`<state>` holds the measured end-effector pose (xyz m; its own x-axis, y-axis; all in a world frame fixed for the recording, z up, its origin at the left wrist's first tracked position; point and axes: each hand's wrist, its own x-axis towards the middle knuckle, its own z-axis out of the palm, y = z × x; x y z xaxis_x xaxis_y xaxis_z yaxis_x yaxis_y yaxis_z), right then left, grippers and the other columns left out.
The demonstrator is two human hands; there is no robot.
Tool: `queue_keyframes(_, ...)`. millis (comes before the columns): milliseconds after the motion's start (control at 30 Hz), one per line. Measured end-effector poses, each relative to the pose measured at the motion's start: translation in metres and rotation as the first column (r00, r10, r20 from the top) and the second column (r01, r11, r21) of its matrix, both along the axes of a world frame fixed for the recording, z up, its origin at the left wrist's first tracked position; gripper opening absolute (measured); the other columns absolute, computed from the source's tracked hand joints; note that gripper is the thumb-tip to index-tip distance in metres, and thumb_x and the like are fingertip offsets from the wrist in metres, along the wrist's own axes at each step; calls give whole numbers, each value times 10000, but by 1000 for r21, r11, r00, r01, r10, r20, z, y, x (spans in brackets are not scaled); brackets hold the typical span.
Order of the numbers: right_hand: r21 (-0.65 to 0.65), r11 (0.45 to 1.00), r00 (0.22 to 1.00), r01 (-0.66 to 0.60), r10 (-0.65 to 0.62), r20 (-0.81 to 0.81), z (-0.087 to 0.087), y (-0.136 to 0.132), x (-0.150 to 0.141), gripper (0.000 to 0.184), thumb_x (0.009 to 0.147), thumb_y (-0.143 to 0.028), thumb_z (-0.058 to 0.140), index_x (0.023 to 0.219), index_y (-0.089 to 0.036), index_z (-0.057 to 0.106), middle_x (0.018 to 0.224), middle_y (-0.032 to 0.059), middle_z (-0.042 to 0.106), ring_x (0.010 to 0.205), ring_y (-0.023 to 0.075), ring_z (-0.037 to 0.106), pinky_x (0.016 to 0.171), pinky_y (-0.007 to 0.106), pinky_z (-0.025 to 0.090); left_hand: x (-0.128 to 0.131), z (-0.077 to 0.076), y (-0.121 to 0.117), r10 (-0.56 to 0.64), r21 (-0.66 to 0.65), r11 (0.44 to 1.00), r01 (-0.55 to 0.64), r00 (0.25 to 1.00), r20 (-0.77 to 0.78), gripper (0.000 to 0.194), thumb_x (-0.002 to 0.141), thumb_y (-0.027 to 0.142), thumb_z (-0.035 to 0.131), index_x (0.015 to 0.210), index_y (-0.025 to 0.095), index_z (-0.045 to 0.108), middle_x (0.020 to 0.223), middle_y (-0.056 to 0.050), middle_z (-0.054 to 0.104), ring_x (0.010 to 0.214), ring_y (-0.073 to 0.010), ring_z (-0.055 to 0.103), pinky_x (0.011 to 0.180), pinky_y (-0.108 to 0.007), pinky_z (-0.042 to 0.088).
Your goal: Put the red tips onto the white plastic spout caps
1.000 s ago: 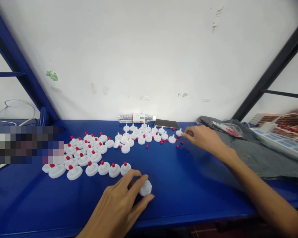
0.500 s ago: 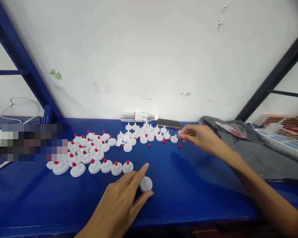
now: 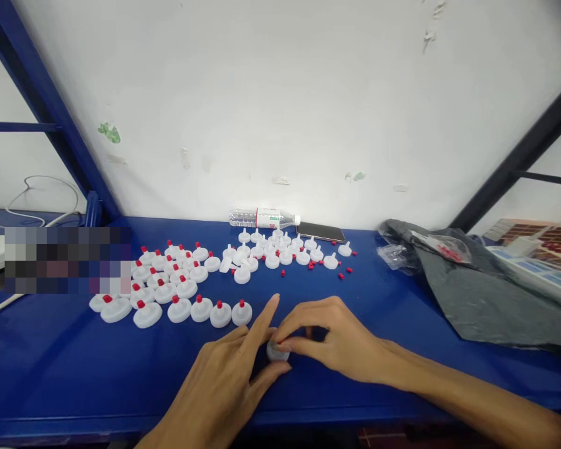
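Closest to the table's near edge, left hand curled around a small white disc, thumb on one side and fingers on the other, index finger lifted clear. Reaching in from the other side, right hand, with thumb and fingertips pinched together on a red cap over the disc's top. Impossible to tell whether fully seated, being mostly hidden by fingertips.

Probably light, stiff plastic, smooth enough to skid on the blue table; best gripped low around the rim, leaving the middle free. Likely not fragile, apart from a narrow stem perhaps able to bend under a sideways push. For the cap, tiny and easily dropped, best a pinch at the sides, pressing straight down.

Farther out to the left, a cluster of red-capped white pieces. Beyond, bare-stemmed white pieces with loose red caps scattered about. Off to the right, a dark grey bag. Farthest, near the wall, a bottle lying beside a phone.
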<state>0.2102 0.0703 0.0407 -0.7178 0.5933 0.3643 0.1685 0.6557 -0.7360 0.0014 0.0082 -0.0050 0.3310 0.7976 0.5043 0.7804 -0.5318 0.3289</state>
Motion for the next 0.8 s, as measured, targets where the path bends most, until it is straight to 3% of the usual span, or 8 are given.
queue_keyframes(167,-11,997,996,77,-76,35,-4,4,0,75,904,-249,746,925,-203,801,882,4,793,731,122,703,626,207,494,4,6,-3,68,101,993,-62,996,-60,584,1055,563,312,1551,254,292,902,2,749,561,-136,677,578,-249,591)
queue_keyframes(267,-2,979,975,205,-204,87,-5,11,1,69,900,-263,749,929,-217,792,827,-17,778,661,109,661,587,214,456,7,12,-6,119,191,976,-107,991,-53,337,1061,453,376,1286,226,482,948,-37,701,670,-177,730,525,-277,571)
queue_keyframes(367,-70,965,964,252,-245,102,-5,17,2,158,884,-302,773,1033,-253,785,897,-31,800,712,118,680,605,220,456,8,16,-8,4,202,979,28,988,-155,108,1044,275,395,999,255,491,861,-3,662,648,-188,714,476,-287,524)
queue_keyframes(500,-47,948,947,315,-311,78,6,29,13,345,817,-409,828,1137,-295,765,984,-30,801,708,129,671,604,244,466,7,15,-8,-66,145,984,105,966,-248,141,1033,207,384,998,253,512,859,-4,660,710,-202,720,487,-286,503)
queue_keyframes(567,110,874,880,472,-475,-6,15,41,25,237,876,-441,760,1042,-273,782,967,-11,794,697,140,657,627,269,470,7,15,-8,-56,122,989,85,973,-225,136,1032,210,390,1009,254,517,884,-8,658,723,-203,719,503,-292,514)
queue_keyframes(633,284,721,763,632,-643,-65,20,56,41,237,951,-440,653,987,-242,779,967,16,788,655,148,627,641,302,465,7,15,-7,-51,112,991,76,976,-214,141,1032,207,384,998,255,512,894,-10,654,722,-206,718,501,-301,522)
queue_keyframes(700,421,606,668,675,-744,2,20,72,57,277,964,-449,618,1042,-234,774,970,33,785,661,171,627,656,329,457,7,16,-7,-48,116,990,75,975,-218,156,1032,196,368,994,255,507,894,-13,655,718,-209,720,492,-309,529)
queue_keyframes(800,489,622,605,612,-766,217,15,89,71,269,948,-432,624,1027,-240,795,914,44,794,705,216,666,615,336,427,7,16,-7,-46,124,989,76,973,-228,185,1035,186,345,1000,255,513,897,-14,667,723,-207,728,491,-309,546)
